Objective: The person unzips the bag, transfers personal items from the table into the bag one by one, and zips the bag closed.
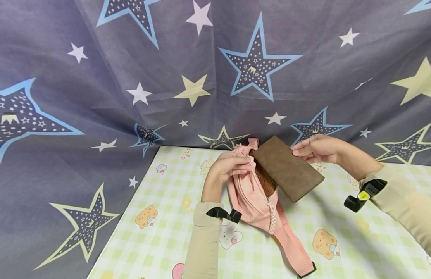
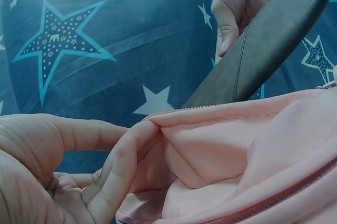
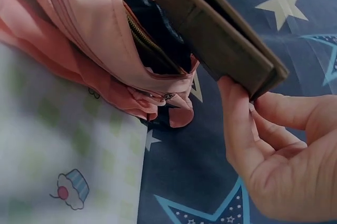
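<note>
A pink waist bag (image 1: 250, 193) lies on the table with its main pocket unzipped. My left hand (image 1: 229, 166) pinches the cloth at the edge of the bag's mouth; the left wrist view shows thumb and fingers on that zipped rim. In my right hand (image 1: 318, 149) is a brown folding wallet (image 1: 288, 170), pinched near one end between thumb and fingers. The wallet slants over the open mouth, its near end beside the rim. Something brown (image 1: 266, 180) shows inside the pocket. A gold-toothed zipper (image 3: 145, 37) runs within the dark inside, seen in the right wrist view.
A pink strap (image 1: 293, 248) with a black buckle trails from the bag toward the table's front. The table wears a green-and-white checked cloth (image 1: 145, 248) with cartoon prints. Behind its far edge hangs a dark star-patterned curtain (image 1: 166, 58).
</note>
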`<state>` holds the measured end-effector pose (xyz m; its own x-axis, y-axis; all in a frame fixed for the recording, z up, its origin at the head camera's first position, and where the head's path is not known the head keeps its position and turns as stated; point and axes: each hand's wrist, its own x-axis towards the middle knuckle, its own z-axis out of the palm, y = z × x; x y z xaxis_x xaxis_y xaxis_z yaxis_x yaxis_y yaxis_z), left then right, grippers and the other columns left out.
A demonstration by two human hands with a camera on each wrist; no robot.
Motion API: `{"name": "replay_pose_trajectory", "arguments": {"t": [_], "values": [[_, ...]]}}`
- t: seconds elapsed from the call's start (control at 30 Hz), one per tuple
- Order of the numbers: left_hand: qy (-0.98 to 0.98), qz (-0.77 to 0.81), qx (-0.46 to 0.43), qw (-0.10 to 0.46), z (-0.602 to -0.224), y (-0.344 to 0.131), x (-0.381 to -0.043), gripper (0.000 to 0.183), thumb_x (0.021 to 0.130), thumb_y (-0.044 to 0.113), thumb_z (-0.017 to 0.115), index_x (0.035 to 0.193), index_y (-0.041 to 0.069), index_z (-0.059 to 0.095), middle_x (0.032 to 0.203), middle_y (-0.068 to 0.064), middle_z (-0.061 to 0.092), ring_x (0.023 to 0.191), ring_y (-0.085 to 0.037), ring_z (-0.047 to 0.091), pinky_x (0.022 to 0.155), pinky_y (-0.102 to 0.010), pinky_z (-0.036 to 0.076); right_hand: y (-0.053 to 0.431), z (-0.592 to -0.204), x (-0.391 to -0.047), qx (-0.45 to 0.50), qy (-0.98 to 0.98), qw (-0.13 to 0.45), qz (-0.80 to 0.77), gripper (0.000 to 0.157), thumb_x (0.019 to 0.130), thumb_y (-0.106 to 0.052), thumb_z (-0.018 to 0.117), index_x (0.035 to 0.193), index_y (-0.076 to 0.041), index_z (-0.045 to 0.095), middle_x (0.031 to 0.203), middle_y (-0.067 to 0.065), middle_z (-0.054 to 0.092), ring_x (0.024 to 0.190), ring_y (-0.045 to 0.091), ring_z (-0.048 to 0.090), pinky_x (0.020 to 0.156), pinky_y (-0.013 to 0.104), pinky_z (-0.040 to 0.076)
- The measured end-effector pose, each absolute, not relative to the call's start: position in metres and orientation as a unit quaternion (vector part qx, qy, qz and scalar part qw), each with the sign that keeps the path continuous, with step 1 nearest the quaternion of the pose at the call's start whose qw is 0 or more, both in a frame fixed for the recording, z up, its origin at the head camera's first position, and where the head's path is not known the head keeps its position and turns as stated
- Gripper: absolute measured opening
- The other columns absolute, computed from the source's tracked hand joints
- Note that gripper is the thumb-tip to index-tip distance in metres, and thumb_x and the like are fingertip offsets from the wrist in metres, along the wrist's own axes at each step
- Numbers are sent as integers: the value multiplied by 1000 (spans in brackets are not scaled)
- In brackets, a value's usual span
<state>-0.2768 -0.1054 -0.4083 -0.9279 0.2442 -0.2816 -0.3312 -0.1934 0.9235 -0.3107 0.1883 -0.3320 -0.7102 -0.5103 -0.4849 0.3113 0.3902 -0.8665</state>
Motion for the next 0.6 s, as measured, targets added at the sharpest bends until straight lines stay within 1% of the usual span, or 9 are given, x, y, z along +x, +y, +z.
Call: {"name": "replay_pose_trajectory", "arguments": {"t": [0.1, 0.23, 0.4, 0.6], "values": [[601, 776, -40, 185, -408, -105, -277, 20, 86, -5, 60, 105, -10, 62, 68, -6, 68, 60, -12, 68, 55, -18, 57, 184, -328, -310, -68, 747, 375, -544, 18, 91, -6, 58, 87, -19, 70, 79, -10, 67, 74, 3, 61, 73, 20, 55], [598, 779, -44, 182, -408, -105, -277, 19, 85, -5, 61, 104, -9, 63, 70, -5, 68, 60, -12, 68, 53, -17, 56, 177, -324, -309, -75, 757, 372, -531, 14, 90, -8, 61, 87, -18, 71, 79, -9, 67, 74, 3, 60, 73, 20, 55], [599, 778, -43, 183, -407, -105, -276, 22, 85, -5, 61, 107, -10, 62, 70, -5, 68, 61, -11, 68, 52, -17, 56, 169, -321, -309, -81, 778, 363, -506, 8, 88, -10, 64, 94, -12, 69, 81, -8, 65, 77, 5, 59, 76, 21, 54], [598, 779, -42, 181, -408, -104, -276, 22, 85, -5, 61, 106, -10, 63, 70, -5, 69, 61, -11, 68, 52, -18, 56, 163, -319, -310, -86, 796, 356, -482, 22, 87, -10, 65, 107, 0, 64, 85, -7, 66, 83, 8, 60, 78, 24, 54]]}}
